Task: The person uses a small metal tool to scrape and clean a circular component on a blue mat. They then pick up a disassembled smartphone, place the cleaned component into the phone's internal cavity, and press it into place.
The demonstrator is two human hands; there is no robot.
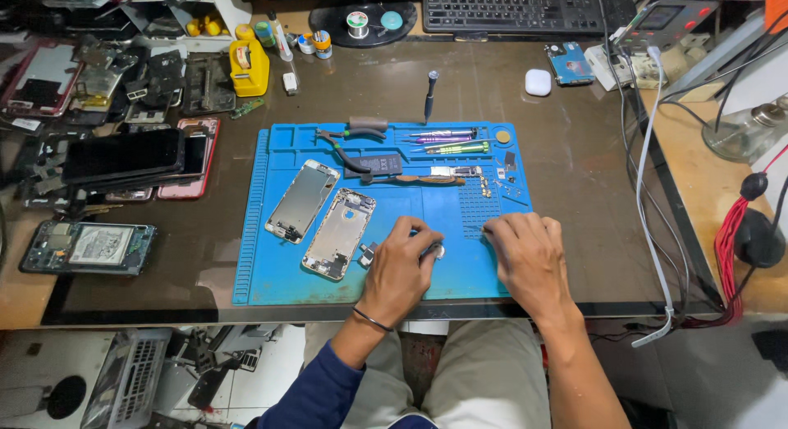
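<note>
1. In the head view, a blue work mat (271, 273) was seen laid on the dark bench (574, 174).
2. The left hand (400, 269) was rested on the mat's lower middle, its fingers curled around a small round metal part (436, 251); how firmly it was gripped could not be told.
3. The right hand (529, 252) was laid knuckles up just beside it, fingers bent towards the mat; whether anything was held could not be told.
4. An opened phone housing (338, 234) was found just left of the left hand, with a detached screen panel (302, 200) beside it.
5. Pliers (349, 142) and screwdrivers (447, 143) were placed along the mat's upper part.
6. A yellow block-shaped container (249, 68) was set at the bench's back left, with a white rounded case (538, 82) at the back right.
7. Stacked phones (123, 158) were piled left of the mat.
</note>
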